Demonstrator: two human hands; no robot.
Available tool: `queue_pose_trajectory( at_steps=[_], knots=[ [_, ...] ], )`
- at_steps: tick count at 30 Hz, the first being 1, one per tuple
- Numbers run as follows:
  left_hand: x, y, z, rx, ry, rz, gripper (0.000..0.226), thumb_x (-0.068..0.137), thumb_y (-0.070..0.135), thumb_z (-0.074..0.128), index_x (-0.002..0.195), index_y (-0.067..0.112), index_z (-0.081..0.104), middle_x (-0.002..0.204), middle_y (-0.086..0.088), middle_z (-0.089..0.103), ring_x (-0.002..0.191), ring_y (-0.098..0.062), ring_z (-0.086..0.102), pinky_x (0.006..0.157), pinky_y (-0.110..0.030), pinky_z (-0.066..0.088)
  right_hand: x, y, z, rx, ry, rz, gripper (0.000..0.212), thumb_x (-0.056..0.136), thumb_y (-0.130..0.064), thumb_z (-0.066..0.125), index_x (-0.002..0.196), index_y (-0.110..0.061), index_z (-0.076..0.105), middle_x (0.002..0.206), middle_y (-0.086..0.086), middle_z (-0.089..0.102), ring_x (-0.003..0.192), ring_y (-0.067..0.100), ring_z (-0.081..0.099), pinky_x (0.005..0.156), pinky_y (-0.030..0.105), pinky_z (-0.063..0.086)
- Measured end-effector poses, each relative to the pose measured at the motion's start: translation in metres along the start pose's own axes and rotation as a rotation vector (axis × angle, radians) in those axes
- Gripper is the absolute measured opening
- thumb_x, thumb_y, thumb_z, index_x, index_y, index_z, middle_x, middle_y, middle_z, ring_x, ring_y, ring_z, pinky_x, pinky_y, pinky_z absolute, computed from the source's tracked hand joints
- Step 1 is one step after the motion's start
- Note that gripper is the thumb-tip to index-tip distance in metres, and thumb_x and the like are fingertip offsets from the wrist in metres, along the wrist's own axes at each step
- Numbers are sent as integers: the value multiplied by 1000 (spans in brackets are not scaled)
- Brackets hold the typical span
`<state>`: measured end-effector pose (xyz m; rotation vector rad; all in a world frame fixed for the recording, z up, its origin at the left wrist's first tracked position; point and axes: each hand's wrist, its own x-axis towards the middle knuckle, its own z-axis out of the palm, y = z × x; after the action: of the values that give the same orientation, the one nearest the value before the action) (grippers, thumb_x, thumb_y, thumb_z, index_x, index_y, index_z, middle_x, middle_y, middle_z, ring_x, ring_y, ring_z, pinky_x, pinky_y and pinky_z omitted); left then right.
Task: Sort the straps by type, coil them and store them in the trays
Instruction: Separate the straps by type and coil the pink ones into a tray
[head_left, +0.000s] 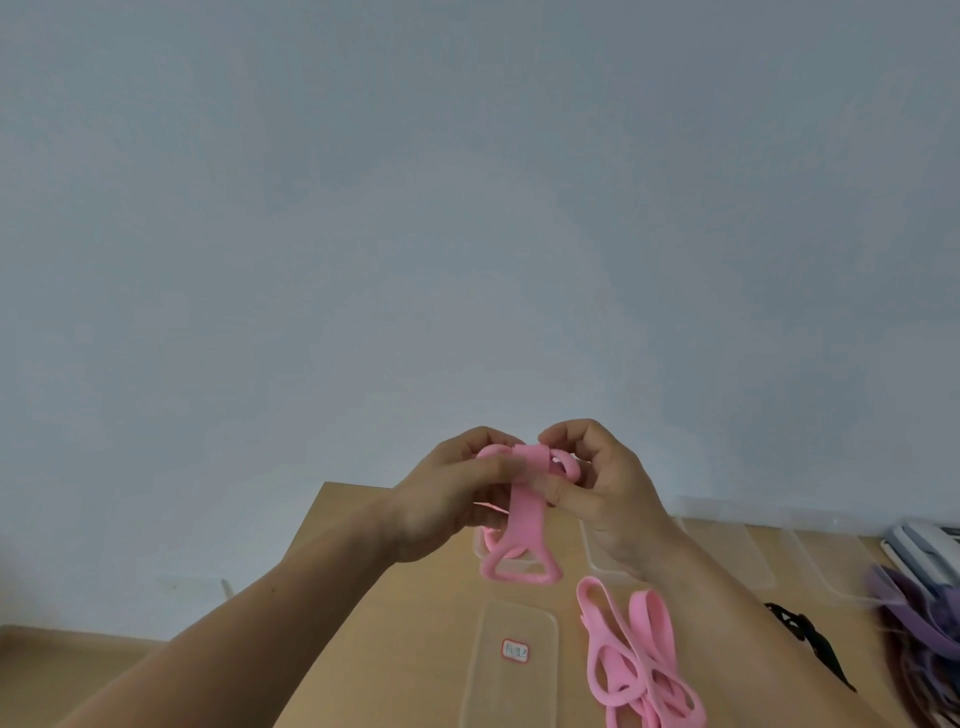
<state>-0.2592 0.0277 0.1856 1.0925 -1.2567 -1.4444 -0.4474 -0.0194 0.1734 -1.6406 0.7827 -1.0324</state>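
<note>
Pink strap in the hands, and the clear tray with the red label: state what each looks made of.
The pink strap is probably silicone or soft rubber, matte; it folds limply and hangs without creasing. The clear tray is likely thin rigid plastic, glossy; the table shows through it.

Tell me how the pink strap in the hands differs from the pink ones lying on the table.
The held strap is raised, pinched by the left hand and right hand; the loose pink straps lie on the table. The held strap is partly rolled at its top, one looped end dangling; the loose pink straps sprawl uncoiled in a heap. Both are pink with looped ends.
</note>
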Motion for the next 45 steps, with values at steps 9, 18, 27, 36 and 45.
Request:
queue_pose_trajectory(
  at_steps=[9, 18, 27, 36, 45],
  knots=[
    [4, -6, -2, 19, 88, 107, 35, 81, 19, 76, 109, 2, 63, 114, -30, 64, 103, -48, 64, 95, -60, 51, -1, 5, 0, 16, -15, 34, 35, 65, -28, 82, 96, -38, 68, 101, -7, 71, 81, 20, 70, 70, 36, 60],
    [5, -16, -4, 85, 100, 153, 33, 79, 13, 78, 108, 8, 65, 112, -25, 65, 99, -37, 68, 90, -45, 55, 4, 5, 1, 78, -11, 189, 20, 79, -40, 72, 84, -21, 74, 70, 2, 70, 62, 23, 64, 55, 28, 52],
    [6, -12, -7, 131, 28, 1, 31, 84, 6, 69, 111, -2, 56, 101, -26, 71, 85, -38, 71, 80, -43, 59, 5, 3, 4, -32, 68, 61, 22, 83, -16, 78, 93, -34, 72, 92, -3, 73, 75, 22, 73, 66, 30, 59],
    [-2, -3, -14, -5, -72, -138, 48, 86, 31, 68, 109, -11, 63, 97, -27, 68, 83, -33, 69, 74, -38, 58, 0, 11, 9, -101, -89, 5, 37, 67, -36, 79, 101, -42, 66, 94, -8, 71, 86, 14, 70, 73, 27, 58],
    [-2, -3, -11, 18, 40, 84, 38, 74, 10, 81, 105, -2, 62, 89, -18, 69, 70, -26, 65, 68, -31, 53, -4, 10, 3, 53, -186, 95, 31, 74, -35, 77, 101, -21, 68, 92, 7, 70, 81, 28, 70, 74, 37, 56]
  ],
)
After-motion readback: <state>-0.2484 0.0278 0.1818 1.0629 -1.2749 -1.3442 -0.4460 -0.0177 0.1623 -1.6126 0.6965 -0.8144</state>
